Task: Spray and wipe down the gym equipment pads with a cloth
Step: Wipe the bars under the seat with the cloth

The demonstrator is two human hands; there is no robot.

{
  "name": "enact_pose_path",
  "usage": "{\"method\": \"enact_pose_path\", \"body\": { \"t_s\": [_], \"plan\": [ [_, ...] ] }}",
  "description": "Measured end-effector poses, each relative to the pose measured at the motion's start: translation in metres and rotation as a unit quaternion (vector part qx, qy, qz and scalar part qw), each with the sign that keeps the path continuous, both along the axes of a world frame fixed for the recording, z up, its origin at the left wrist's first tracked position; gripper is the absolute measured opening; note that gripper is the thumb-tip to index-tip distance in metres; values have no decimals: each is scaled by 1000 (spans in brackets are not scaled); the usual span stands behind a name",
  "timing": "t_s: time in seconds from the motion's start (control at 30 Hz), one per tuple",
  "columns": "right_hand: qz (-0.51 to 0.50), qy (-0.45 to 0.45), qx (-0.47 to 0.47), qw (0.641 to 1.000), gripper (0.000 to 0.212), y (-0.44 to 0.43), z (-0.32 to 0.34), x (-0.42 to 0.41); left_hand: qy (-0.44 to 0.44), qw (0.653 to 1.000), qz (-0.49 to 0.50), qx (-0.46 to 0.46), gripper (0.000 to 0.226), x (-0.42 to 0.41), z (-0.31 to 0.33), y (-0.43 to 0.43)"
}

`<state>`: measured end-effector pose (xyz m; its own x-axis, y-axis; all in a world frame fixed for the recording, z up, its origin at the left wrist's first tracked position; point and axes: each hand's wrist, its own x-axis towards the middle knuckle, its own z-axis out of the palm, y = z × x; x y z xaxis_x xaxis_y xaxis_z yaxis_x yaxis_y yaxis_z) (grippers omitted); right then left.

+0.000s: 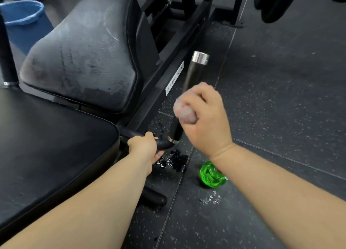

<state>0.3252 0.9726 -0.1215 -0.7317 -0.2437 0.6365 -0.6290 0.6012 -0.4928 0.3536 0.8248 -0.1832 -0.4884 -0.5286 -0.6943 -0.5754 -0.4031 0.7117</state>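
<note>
Although it stands far to the upper left of the upright handle, the blue bucket is easy to pick out on the dark floor. Between it and the handle lies the back pad, a black cushion tilted upward, its surface streaked and filmed with wet. Lower left of the handle is the seat pad, flat, black and matte.

At the foot of the handle, just to its left, the left hand grips the bent bar, with the fingers curled over the top and the thumb underneath. Directly below that bend a wet patch glistens on the floor. A white label runs along the frame rail just left of the handle.

The handle itself is a black tube with a chrome cap at its top. Pressed against its middle is the cloth, a pinkish-grey wad, blurred. The right hand holds the wad in a closed fist, knuckles up, on the handle's right side.

Below the handle, partly hidden by the right wrist, a green plastic object lies on the floor; I cannot tell whether it is the spray bottle. A scatter of droplets lies just beneath it.
</note>
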Motion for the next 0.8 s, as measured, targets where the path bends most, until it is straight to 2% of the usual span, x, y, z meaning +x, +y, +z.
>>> {"method": "enact_pose_path", "body": {
  "t_s": [0.1, 0.27, 0.37, 0.47, 0.53, 0.6, 0.67, 0.73, 0.77, 0.8],
  "plan": [
    [77, -37, 45, 995, 22, 1, -25, 24, 9, 1000, -4, -19, 34, 1, -1, 2],
    [-24, 63, -42, 997, 21, 2, 47, -25, 13, 1000, -6, -24, 32, 1, -2, 3],
    [-4, 82, 34, 996, 14, -2, 35, -27, 6, 1000, -14, -1, 20, 2, 0, 0],
    [104, 14, 77, 991, 20, 3, -19, 9, 10, 1000, -26, 12, 13, 4, 5, -4],
    [134, -31, 107, 985, 28, 6, -42, 29, 17, 999, -30, 10, 20, 6, 5, -4],
    [145, -33, 104, 984, 27, 5, -35, 32, 24, 999, -28, 6, 29, 6, 3, -3],
    [80, 33, 45, 995, 25, 5, 1, 15, 29, 999, -25, 7, 32, 5, -2, -4],
    [-33, 65, -32, 997, 16, 10, 56, -14, 28, 999, -19, 13, 32, 4, -6, -5],
    [-71, 32, -65, 995, 10, 12, 80, -30, 29, 999, -18, 16, 32, 5, -6, -5],
    [-79, -42, -97, 991, 6, 10, 97, -43, 29, 999, -17, 19, 31, 5, -6, -4]
  ]
}}
